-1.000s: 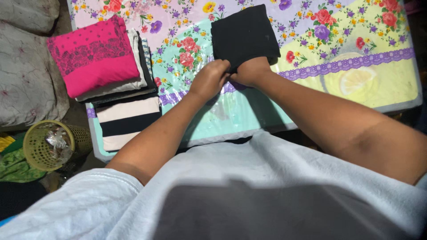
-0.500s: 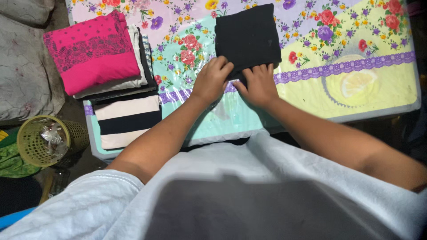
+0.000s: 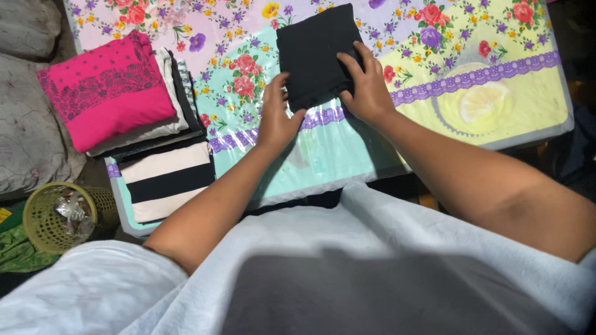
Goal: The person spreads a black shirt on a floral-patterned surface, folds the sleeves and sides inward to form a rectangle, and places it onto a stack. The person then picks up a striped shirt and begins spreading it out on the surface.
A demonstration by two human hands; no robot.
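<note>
We see a square-folded, matte black cloth (image 3: 313,53) on the glossy floral tablecloth (image 3: 509,105). Our left hand (image 3: 276,115) touches its edge, fingers spread. Our right hand (image 3: 366,87) presses flat on it, gripping nothing.

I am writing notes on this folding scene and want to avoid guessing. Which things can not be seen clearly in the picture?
- Head view: the near edge of the black folded cloth is partly hidden by the left hand and right hand.
- The clothes under the pink folded cloth show only their edges.
- The contents of the yellow basket are too small to identify.
- The table is cut off by the top edge.
</note>
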